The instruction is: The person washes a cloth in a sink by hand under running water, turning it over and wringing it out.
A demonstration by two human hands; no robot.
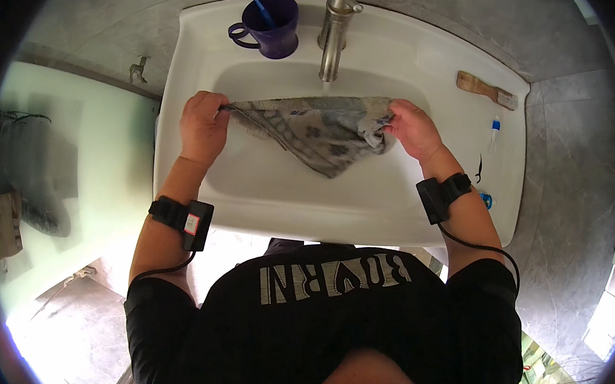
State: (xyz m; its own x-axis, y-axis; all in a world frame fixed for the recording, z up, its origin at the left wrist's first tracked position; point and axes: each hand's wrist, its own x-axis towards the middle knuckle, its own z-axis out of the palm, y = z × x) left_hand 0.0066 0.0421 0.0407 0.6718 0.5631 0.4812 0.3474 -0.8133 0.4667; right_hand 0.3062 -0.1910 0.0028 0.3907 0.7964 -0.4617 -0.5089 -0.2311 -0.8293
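Observation:
A grey patterned cloth (pixel 310 131) hangs stretched across the basin of a white sink (pixel 280 215), its lower part drooping to a point. My left hand (pixel 203 126) pinches its left corner between thumb and fingers. At the other end my right hand (pixel 414 129) grips the bunched right side of the cloth. Just behind the cloth, the metal faucet (pixel 336 36) points down into the basin, with what looks like a thin stream of water under its spout.
A purple mug (pixel 278 33) with a blue toothbrush (pixel 257 4) stands on the sink's back left. Along the right rim lie a wooden-handled brush (pixel 484 90), a small blue-capped tube (pixel 495 129) and a thin black item (pixel 478 168). A frosted glass panel (pixel 98 149) flanks the left side.

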